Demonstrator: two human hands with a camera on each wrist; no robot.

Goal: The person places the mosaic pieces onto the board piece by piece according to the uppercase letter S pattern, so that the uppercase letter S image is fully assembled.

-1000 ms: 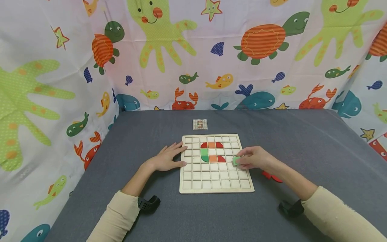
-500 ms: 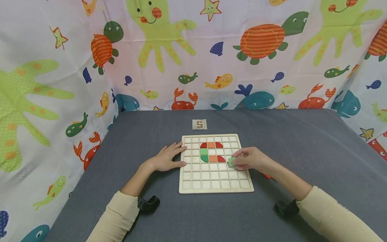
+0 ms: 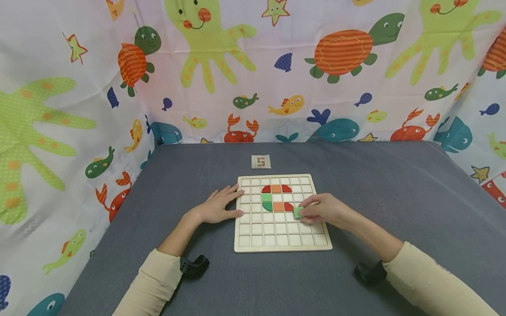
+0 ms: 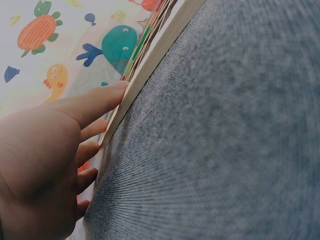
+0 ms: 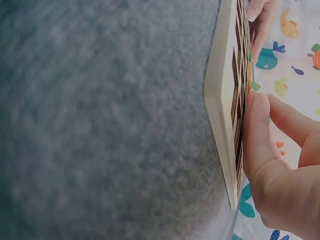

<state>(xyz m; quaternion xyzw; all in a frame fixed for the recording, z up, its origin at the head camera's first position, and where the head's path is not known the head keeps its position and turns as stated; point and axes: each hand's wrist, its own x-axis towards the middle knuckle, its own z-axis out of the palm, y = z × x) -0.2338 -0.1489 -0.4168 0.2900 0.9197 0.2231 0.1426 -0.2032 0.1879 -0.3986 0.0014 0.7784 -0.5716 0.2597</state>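
Evidently, in the head view, the wooden grid board (image 3: 281, 241) is laid flat on the grey cloth (image 3: 197, 171), where it can be reached from both sides. Its left edge is touched by the left hand (image 3: 217, 207), whose fingers are spread, nearly straight and grip nothing; the board is probably steadied by it. A green tile (image 3: 298, 213) is pinched by the right hand (image 3: 326, 209) at one side only, perhaps so that the cells can be seen. It is held by the lower red piece (image 3: 289, 206); whether the board is touched cannot be told. A patterned card (image 3: 261, 162) is placed beyond, presumably for easy viewing.

In the left wrist view, the thumb is rested against the board's edge.

In the right wrist view, thumb and fingertip are brought together close over the board, with a bit of green showing.
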